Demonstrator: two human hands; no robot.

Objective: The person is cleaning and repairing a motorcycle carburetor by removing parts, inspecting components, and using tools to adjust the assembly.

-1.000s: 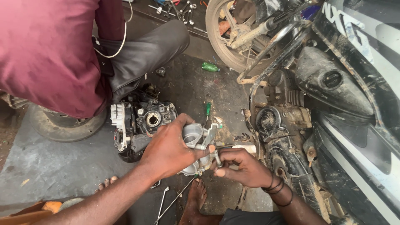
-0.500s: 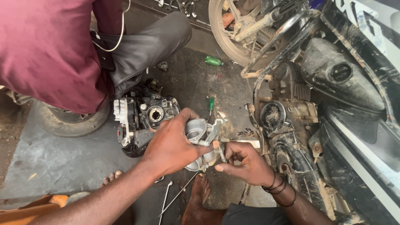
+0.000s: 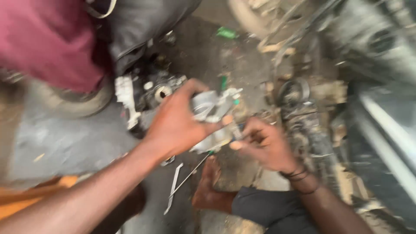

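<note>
The view is motion-blurred. My left hand (image 3: 175, 123) grips a silvery metal engine part (image 3: 212, 115), probably a carburettor, held above the ground at the middle of the view. My right hand (image 3: 264, 145) pinches a small tool or fitting at the part's right side, fingertips touching it. Below the part a thin screwdriver-like rod (image 3: 190, 175) slants down to the left. My bare foot (image 3: 208, 186) rests on the ground under the hands.
A person in a maroon shirt (image 3: 47, 43) and dark trousers crouches at the upper left beside an engine block (image 3: 151, 93) and a tyre (image 3: 73, 104). A motorcycle's frame and engine (image 3: 303, 117) fill the right. A flat wrench (image 3: 173, 188) lies on the oily ground.
The view has swung and blurred, and the scene sits larger and lower in frame. Both hands keep hold of the metal part; my right hand has shifted slightly along its right side.
</note>
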